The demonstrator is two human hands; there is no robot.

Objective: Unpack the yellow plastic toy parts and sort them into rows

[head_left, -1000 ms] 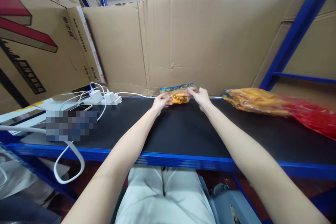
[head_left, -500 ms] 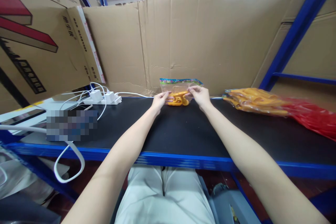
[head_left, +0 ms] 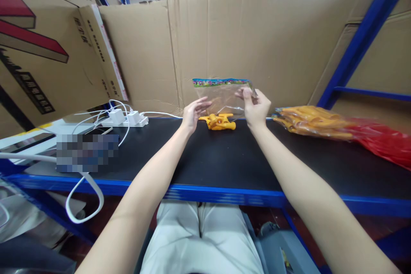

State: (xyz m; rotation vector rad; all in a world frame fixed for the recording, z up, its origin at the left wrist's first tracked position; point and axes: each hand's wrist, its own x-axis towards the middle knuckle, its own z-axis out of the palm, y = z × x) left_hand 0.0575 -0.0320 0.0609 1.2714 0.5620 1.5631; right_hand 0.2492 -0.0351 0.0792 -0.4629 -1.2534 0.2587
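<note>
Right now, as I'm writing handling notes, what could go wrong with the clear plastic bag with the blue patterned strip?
The clear plastic bag might slip or crumple: the right hand grips its right side, while the left hand is open at its left. The yellow moulded plastic piece lies on the flat black tabletop near the bag's lower edge, so a swing of the bag could nudge it.

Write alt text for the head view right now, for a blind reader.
A person's right hand pinches a clear bag with a patterned blue top edge over a black tabletop, left hand open at its left side. A yellow piece sits by the bag's lower edge; bagged yellow pieces and a red bundle lie to the right.
</note>
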